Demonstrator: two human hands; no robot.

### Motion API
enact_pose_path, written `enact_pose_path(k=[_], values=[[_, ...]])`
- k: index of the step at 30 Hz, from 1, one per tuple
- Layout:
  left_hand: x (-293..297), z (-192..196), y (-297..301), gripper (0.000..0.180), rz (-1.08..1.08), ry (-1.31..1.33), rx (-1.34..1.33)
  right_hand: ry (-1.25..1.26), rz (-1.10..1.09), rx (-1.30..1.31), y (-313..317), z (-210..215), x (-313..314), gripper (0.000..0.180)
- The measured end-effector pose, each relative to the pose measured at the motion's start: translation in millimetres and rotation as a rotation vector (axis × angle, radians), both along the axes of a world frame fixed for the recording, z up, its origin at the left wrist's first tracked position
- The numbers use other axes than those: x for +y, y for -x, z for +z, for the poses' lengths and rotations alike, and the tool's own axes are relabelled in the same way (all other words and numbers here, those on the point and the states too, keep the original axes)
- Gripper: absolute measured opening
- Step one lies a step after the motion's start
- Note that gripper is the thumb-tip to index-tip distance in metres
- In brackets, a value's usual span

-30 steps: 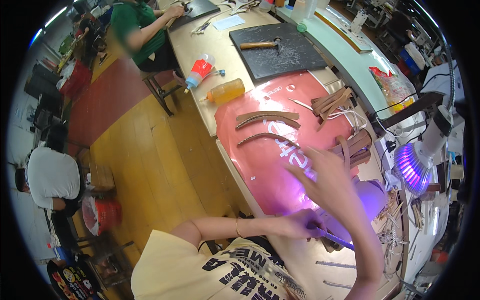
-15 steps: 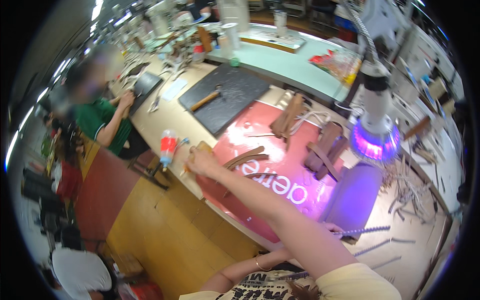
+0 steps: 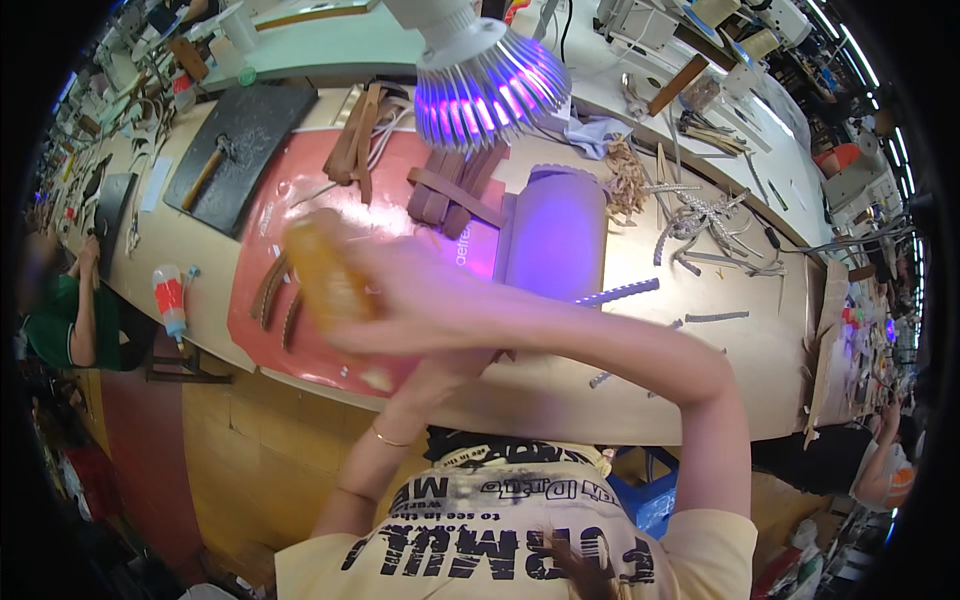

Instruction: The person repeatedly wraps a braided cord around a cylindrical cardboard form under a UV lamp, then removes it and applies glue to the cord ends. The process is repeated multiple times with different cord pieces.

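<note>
My right arm reaches across to the left over the table. My right hand [image 3: 405, 292], smeared by motion, is closed around an amber-yellow, bottle-like object [image 3: 326, 268], whose exact kind is too blurred to tell. Beneath that forearm is my left hand [image 3: 448, 378], with its fingers hidden. A dark braided strip [image 3: 622, 292] sticks out on the other side of the forearm, in line with the left hand; whether the hand grips it cannot be seen. Brown curved strips [image 3: 268, 290] lie on the red sheet [image 3: 262, 235] by the amber object.
A lamp [image 3: 490, 85] with purple light hangs above a padded brown block [image 3: 555, 230]. Bundled brown straps [image 3: 450, 190] lie beside it. Left are a hammer [image 3: 205, 175] on a black board [image 3: 255, 120] and a red-and-white bottle [image 3: 169, 300]. A person in green [image 3: 70, 320] sits far left.
My view has swung to the right. My right hand has come back from the table's left edge toward my left hand, with the amber-yellow object in it.
</note>
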State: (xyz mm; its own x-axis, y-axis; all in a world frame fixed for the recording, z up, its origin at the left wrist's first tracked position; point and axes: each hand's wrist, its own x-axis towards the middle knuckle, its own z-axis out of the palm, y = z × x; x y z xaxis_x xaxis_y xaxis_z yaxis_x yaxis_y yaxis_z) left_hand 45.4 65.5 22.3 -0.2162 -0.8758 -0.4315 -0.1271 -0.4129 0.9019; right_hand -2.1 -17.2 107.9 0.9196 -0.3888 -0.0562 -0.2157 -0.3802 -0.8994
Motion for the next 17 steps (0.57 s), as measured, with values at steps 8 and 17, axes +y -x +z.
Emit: enact_pose_path(k=[8, 17], values=[[-3, 14, -7, 0.041, -0.009, 0.002, 0.446, -0.525, -0.556, -0.633, 209, 2, 18, 0.100], [-3, 15, 1, 0.039, -0.004, 0.052, 0.447, 0.197, -1.165, -0.384, 252, -30, -8, 0.080]])
